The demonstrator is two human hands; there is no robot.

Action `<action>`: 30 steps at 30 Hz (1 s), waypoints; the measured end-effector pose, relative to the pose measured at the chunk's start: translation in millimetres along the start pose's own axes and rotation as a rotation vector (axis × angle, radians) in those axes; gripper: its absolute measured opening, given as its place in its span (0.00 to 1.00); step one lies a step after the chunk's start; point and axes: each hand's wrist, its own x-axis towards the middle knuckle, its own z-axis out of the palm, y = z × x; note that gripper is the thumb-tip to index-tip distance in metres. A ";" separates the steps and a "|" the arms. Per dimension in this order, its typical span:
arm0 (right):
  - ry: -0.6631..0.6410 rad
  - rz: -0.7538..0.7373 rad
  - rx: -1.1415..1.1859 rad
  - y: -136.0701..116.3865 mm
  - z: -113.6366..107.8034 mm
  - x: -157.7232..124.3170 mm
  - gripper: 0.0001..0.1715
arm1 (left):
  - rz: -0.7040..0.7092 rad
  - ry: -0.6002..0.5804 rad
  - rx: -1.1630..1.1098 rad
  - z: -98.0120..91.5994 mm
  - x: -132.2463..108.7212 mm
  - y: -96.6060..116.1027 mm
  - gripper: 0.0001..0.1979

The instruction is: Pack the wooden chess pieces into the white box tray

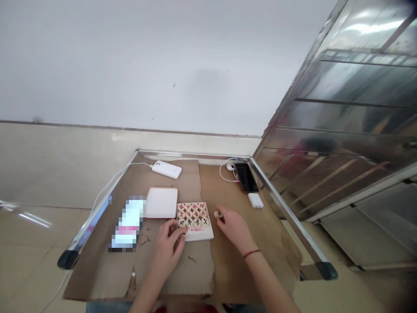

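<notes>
A white box of Chinese chess pieces lies on the cardboard near the middle. Rows of round wooden pieces fill its back part, with red characters behind and black ones in front. The fingers of my left hand are bent around the box's front left corner, thumb on its edge. Right of the box, my right hand pinches a chess piece with a black character, at or just above the cardboard. A white lid lies against the box's left side.
Cardboard covers the metal-framed table. A lit phone with a pixelated screen lies left. Behind are a white power bank on a cable, and a dark phone. A white charger sits right. A metal door stands beyond.
</notes>
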 end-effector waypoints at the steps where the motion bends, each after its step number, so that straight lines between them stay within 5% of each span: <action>1: 0.023 0.000 0.038 -1.2 -0.1 -1.1 0.13 | -0.003 0.003 -0.002 -0.1 -0.1 -0.1 0.10; 6: 0.151 -0.063 0.391 -23.4 -1.6 -15.7 0.14 | 0.040 0.060 0.037 -1.5 2.3 2.2 0.11; 14: 0.002 -0.105 0.678 -66.8 -4.0 -35.0 0.14 | 0.216 -0.107 0.027 0.6 21.4 4.1 0.24; 18: -0.004 -0.105 0.694 -68.7 -6.1 -37.5 0.14 | 0.244 -0.146 0.008 -1.6 25.6 7.3 0.19; 24: 0.060 -0.002 0.711 -58.6 -3.0 -39.2 0.14 | 0.154 -0.048 0.002 -5.2 23.8 12.7 0.08; 30: 0.089 0.009 0.747 -52.0 3.3 -40.5 0.14 | 0.240 -0.174 0.061 -4.5 23.5 14.4 0.07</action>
